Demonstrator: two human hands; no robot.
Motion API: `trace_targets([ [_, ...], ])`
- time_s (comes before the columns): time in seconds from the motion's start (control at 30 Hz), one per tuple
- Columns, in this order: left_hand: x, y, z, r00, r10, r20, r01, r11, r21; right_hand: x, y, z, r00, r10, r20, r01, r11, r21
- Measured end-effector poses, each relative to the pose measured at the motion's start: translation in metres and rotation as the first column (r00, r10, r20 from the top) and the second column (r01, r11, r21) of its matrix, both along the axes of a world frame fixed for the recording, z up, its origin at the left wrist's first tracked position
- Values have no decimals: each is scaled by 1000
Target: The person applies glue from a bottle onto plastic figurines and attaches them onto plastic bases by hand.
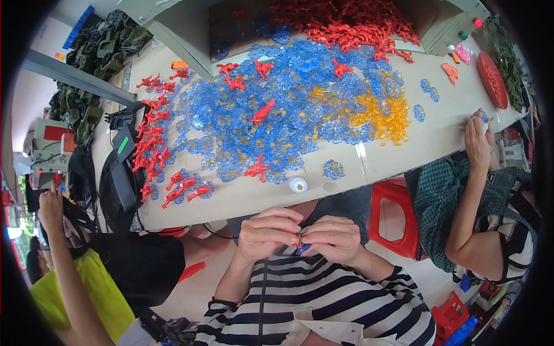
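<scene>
A pale table [381, 161] spans the upper frame; at lower centre, a small red-and-blue piece [302, 248] (partly hidden) is pinched by the left hand [266, 233] and right hand [334, 239], fingers nearly closed. Blue parts [231, 127] heap mid-frame, red figures [358, 29] at top.

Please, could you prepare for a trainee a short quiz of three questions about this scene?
1. True or false: the person's left hand and right hand both hold a small red and blue plastic piece.

2. What colour are the translucent plastic pieces gathered toward the right of the blue translucent plastic pile?
a) green
b) yellow
c) white

3. Complete: the small round white object stands near the pale table edge that is ___ to the person (nearest or farthest).

Key: 1. true; 2. b; 3. nearest
</scene>
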State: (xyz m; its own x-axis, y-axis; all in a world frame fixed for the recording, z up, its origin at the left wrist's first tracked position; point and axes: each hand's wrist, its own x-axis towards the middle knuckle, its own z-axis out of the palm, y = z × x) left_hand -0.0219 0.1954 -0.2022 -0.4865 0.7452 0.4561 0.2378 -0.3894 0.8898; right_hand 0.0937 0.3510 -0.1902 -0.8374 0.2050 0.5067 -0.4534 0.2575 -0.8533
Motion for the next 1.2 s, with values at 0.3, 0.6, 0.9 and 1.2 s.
trace_targets([
  [0.3, -1, -2, 8, 999, 22, -26, -22, 1000, 4, -2, 0, 0, 999, 37, 19, -37, 999, -10],
  [0.6, -5, -7, 7, 1000, 23, -13, -23, 1000, 7, -10, -3, 3, 998, 62, 20, -62, 998, -21],
  [0.9, -12, -29, 30, 976, 216, 19, -211, 968, -136, -17, -8, 16, 993, -32, 115, 31, 999, 7],
  [1.2, -116, -59, 81, 335, 518, -787, -941, 222, -255, -15, 10, 9, 949, -274, 158, 267, 961, 68],
])
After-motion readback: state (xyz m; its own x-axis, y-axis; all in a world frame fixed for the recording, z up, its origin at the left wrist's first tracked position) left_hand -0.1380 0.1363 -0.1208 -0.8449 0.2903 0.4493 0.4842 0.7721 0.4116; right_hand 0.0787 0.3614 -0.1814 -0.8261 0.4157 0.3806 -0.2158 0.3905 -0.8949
